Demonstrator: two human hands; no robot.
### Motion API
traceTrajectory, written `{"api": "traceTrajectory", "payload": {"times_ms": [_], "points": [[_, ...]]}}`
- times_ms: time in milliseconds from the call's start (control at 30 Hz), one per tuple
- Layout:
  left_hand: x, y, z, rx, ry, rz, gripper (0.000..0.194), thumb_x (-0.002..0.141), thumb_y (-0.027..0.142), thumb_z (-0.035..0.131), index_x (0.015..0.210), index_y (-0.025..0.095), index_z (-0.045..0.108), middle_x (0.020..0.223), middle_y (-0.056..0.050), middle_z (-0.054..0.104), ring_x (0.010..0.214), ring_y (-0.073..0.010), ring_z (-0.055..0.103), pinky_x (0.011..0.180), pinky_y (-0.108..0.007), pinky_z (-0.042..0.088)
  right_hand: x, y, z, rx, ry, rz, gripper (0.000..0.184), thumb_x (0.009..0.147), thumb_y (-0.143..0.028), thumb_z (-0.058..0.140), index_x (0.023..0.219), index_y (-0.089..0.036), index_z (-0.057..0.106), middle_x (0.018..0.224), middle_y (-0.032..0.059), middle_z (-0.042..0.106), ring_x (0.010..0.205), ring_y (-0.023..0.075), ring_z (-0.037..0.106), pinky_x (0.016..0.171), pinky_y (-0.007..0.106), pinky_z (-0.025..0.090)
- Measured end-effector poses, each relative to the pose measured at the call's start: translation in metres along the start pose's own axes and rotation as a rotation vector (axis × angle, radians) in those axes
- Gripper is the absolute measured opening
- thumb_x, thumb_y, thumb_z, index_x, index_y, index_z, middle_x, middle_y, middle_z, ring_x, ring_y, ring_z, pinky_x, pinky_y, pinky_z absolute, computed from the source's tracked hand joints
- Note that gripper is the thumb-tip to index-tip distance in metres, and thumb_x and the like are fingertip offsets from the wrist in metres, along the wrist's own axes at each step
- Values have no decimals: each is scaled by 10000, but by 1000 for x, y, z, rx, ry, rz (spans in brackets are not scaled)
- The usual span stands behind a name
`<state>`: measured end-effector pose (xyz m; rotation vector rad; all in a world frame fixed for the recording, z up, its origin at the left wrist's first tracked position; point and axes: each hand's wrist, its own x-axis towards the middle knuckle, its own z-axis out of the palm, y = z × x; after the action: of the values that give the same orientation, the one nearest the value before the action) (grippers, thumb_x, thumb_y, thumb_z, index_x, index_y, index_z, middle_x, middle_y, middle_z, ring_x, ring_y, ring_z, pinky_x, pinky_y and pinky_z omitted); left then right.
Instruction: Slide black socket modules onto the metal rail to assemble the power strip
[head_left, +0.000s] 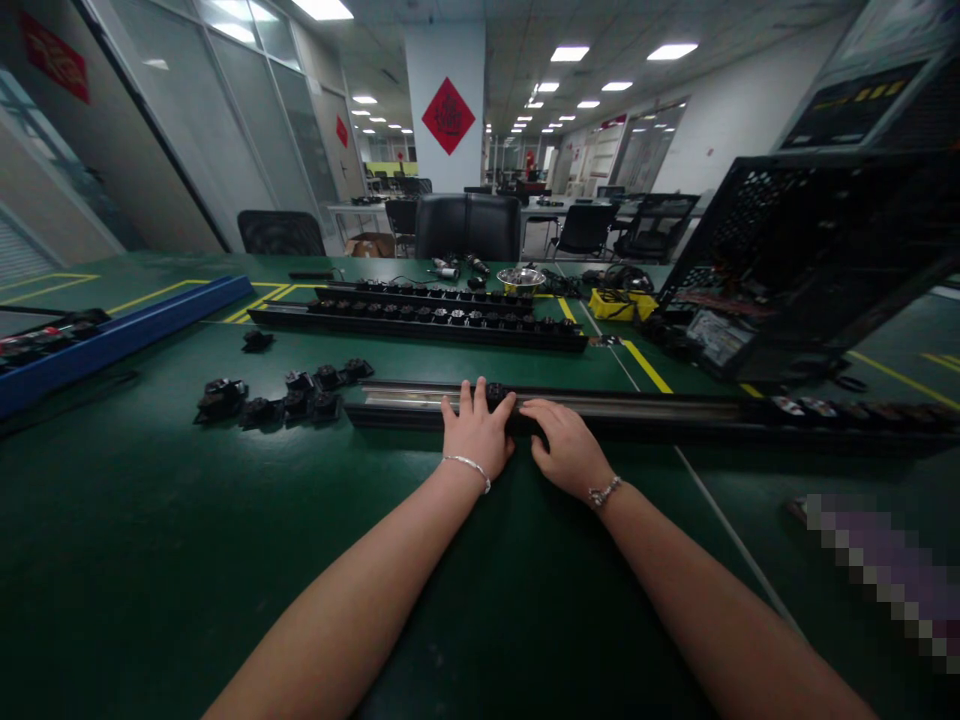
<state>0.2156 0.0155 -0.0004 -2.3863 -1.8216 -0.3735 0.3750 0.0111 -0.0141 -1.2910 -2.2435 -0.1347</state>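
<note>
A long black rail [645, 408] with a shiny metal strip inside lies across the green table in front of me. My left hand [480, 430] is spread over it, fingertips resting on the channel. Beside its index finger a small black module [495, 393] sits in the rail, partly hidden by the fingers. Just to the right, my right hand [571, 447] is bent around the rail's near wall, fingers on top and thumb at the front. More modules [832, 410] line the rail's right end. Several loose black modules [300, 393] lie beyond its left end.
Filled black rails [420, 318] lie farther back, near a metal bowl [521, 279] and a yellow bin [622, 304]. A blue rail [135, 335] is at left. An open black computer case [795, 260] stands at right, with a pixelated object [885, 570] nearer me.
</note>
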Motion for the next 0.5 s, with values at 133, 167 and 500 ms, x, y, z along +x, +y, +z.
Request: {"api": "traceTrajectory", "payload": {"times_ms": [133,167,500], "points": [[1,0,0,21,13,4,628,771,413,547,1365,398,343,1504,-96,278,1368,-355,229,1029,-602,213,-4,4,1,-192,34,107,395,758,-204,524,1145,-133,558,1325,132,508,1217,271,435,1015,439,350],[1,-1,0,24,19,4,619,774,408,545,1361,400,349,1501,-94,285,1366,-351,236,1028,-599,217,-4,5,1,-233,37,128,404,756,-222,539,1149,-132,556,1357,134,481,1250,283,402,1026,451,333],[2,-15,-1,26,43,46,566,787,353,534,1336,372,399,1475,-113,335,1347,-297,306,982,-497,329,-3,11,0,-298,6,155,449,828,-429,502,1170,-146,565,1361,115,489,1268,281,387,1046,449,291]]}}
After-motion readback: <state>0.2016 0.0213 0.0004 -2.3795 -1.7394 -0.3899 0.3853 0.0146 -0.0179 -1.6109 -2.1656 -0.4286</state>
